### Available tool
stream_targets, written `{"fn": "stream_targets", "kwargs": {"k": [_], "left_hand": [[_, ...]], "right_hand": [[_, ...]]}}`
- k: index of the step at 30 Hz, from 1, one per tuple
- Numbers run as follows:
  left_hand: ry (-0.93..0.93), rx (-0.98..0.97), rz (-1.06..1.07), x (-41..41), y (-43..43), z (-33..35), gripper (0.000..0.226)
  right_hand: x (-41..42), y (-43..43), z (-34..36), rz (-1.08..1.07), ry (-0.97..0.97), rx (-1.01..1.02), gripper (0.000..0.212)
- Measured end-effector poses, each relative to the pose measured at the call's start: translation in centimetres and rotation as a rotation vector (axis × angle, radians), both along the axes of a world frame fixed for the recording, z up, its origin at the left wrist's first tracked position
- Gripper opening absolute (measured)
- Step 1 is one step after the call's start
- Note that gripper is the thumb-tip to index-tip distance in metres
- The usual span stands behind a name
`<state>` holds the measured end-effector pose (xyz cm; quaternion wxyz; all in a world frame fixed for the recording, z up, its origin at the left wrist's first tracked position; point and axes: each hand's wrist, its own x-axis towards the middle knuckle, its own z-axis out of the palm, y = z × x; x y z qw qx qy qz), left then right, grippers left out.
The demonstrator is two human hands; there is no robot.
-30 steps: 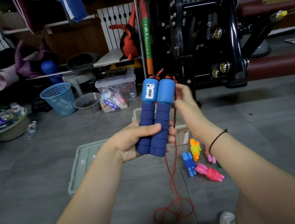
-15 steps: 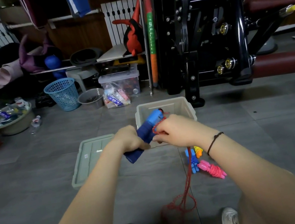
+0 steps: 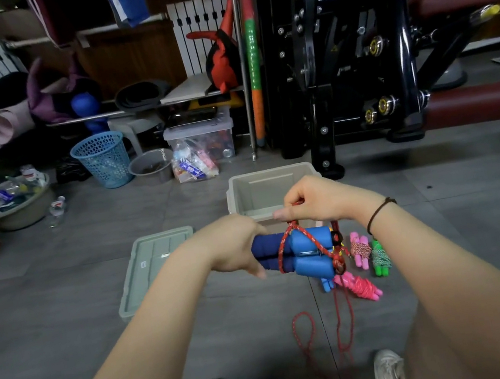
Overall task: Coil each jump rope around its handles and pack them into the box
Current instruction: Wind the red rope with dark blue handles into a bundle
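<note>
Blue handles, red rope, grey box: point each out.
blue handles [image 3: 312,267]: head view, light-blue end of lower handle.
red rope [image 3: 281,254]: head view, wrap round the handles.
grey box [image 3: 272,172]: head view, far rim.

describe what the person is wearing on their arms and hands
No sleeves or gloves show on either side; both are bare right down to the frame edge. The right hand has a thin dark cord band round its wrist. The left hand and its wrist carry nothing. No rings or watch are visible.
</note>
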<state>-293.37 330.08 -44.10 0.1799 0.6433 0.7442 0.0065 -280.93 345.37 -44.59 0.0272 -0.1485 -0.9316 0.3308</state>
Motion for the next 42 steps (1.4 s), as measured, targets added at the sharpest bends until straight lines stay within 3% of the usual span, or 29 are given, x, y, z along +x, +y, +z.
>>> {"fn": "stream_targets", "kwargs": {"k": [2,4,5,9,11,14,19,23,25,30,33,36,39,42], "left_hand": [[-0.140,0.069,0.040,-0.2,-0.5,0.2,0.029],[-0.369,0.169,0.168,-0.2,-0.8,0.4,0.029],[-0.478,0.233,0.257,-0.3,-0.8,0.5,0.025],[-0.851,0.423,0.581,-1.6,-0.7,0.4,0.029],[-0.937,0.484,0.681,-2.1,-0.5,0.2,0.019],[-0.834,0.513,0.822,-3.1,-0.2,-0.7,0.017],[-0.232,0.321,0.885,-3.4,0.1,-1.9,0.036],[0.004,0.131,0.720,-1.3,0.8,-2.4,0.029],[0.110,0.057,0.601,-0.5,1.0,-3.0,0.037],[0.407,0.028,0.257,1.7,1.4,-3.7,0.031],[0.461,0.097,0.130,2.4,1.5,-3.2,0.027],[0.401,0.194,0.055,2.3,1.2,-2.4,0.023],[0.210,0.343,0.019,1.6,0.5,-1.8,0.025],[-0.109,0.550,0.182,1.0,-0.6,-0.8,0.031]], "right_hand": [[0.2,-0.1,0.0,-0.003,0.034,-0.242,0.045],[0.5,0.0,0.1,-0.140,0.125,-0.568,0.033],[0.5,-0.1,0.3,-0.225,0.151,-0.633,0.031],[0.3,-0.7,0.4,-0.163,0.122,-0.429,0.034],[0.5,-1.5,0.9,-0.107,0.086,-0.348,0.031],[1.1,-2.7,1.5,-0.046,0.088,-0.261,0.026],[1.3,-4.5,2.2,0.066,0.119,-0.158,0.023],[0.6,-5.0,2.0,0.110,0.125,0.081,0.018],[0.4,-4.4,2.0,0.056,0.116,0.187,0.023],[0.9,-2.1,1.9,-0.095,0.079,0.312,0.030],[1.1,-1.0,1.4,-0.141,0.055,0.339,0.032],[0.8,0.4,0.1,-0.173,0.045,0.267,0.030],[0.9,0.9,-0.3,-0.207,0.059,0.076,0.029],[1.2,0.8,0.3,-0.269,0.178,-0.313,0.027]]}}
